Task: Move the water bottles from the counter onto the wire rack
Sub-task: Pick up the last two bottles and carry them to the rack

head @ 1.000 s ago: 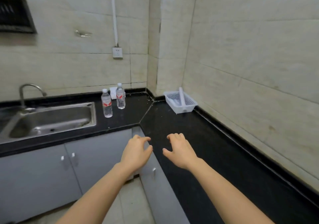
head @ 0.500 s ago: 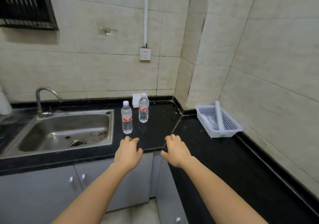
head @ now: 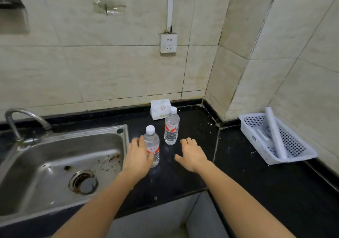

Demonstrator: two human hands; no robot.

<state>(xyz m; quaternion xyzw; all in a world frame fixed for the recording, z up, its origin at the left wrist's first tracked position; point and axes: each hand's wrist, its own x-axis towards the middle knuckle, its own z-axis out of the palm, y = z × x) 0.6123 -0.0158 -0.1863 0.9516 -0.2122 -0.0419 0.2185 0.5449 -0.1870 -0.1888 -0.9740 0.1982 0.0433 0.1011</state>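
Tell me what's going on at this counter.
A person is reaching with both bare hands for two water bottles standing upright on the black counter beside the sink. The left hand is against the nearer bottle, with its thumb across the label; whether its grip has closed is unclear. The right hand is open and hovers just short of the farther bottle. Neither bottle has been lifted yet.
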